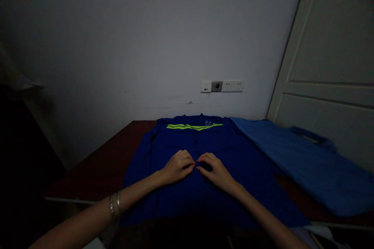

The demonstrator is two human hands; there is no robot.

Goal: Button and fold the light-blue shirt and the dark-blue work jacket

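A dark blue work jacket (175, 144) lies spread out, front up, with a yellow-green reflective stripe (181, 127) across its chest. Both of my hands meet at its front opening, near the middle. My left hand (179, 165) is closed, thumb and fingertips pinching the cloth at the opening's edge. Facing it, my right hand (214, 169) curves its thumb and fingers toward the same edge, leaving a dark gap inside the curl. Its fingertips come together at the placket cloth. Any small fastener between the fingertips is too dark to make out.
Under the jacket is a dark red table (108, 159). A lighter blue garment (298, 163) lies at the right, next to the jacket's sleeve. Behind stands a pale wall with sockets (232, 86); a panelled door (330, 54) is at the right.
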